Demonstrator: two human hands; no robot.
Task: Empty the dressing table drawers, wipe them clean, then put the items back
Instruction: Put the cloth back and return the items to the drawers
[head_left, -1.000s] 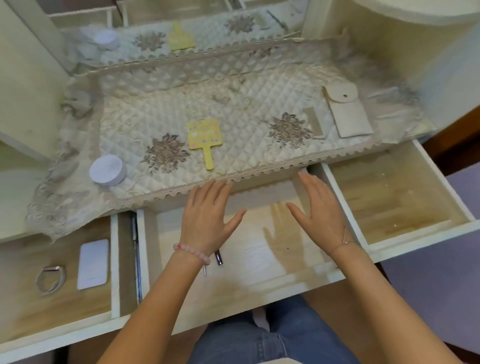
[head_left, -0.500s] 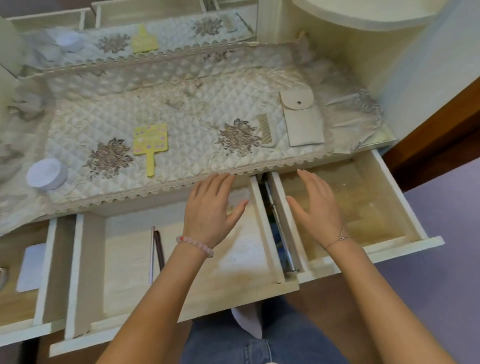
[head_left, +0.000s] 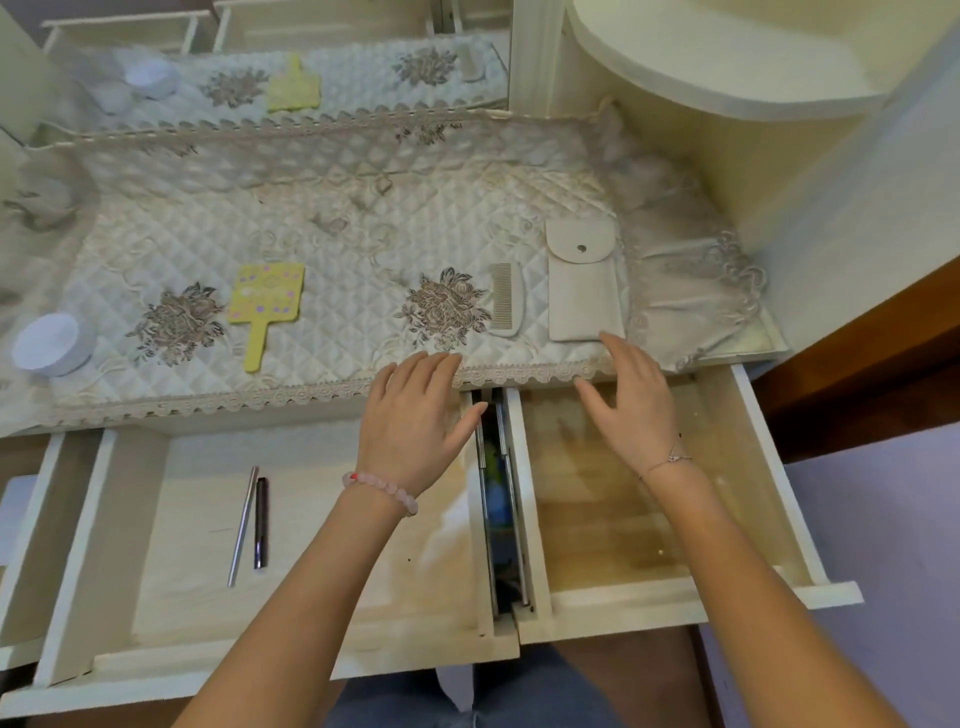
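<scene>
Two drawers of the dressing table stand pulled out. The middle drawer (head_left: 156, 519) holds a silver stick (head_left: 242, 526) and a dark pen (head_left: 261, 522). The right drawer (head_left: 769, 493) shows a bare wooden floor. My left hand (head_left: 415, 421) hovers open over the middle drawer's far right corner, fingertips at the lace edge of the quilted cloth (head_left: 337, 249). My right hand (head_left: 631, 400) is open over the right drawer, its fingertips reaching the beige pouch (head_left: 582, 291). A comb (head_left: 506, 299), a yellow hand mirror (head_left: 265, 306) and a white round jar (head_left: 49, 343) lie on the cloth.
A third drawer (head_left: 21, 519) shows at the far left, cut off. Metal slide rails (head_left: 498, 509) run in the gap between the middle and right drawers. A mirror at the back reflects the tabletop. A curved shelf (head_left: 727, 57) overhangs the right rear. My knees are below the drawers.
My view has swung right, so the left drawer has slid almost out of frame. Both hands have moved forward and right, from over the middle drawer to the cloth's front edge, the right now near the pouch.
</scene>
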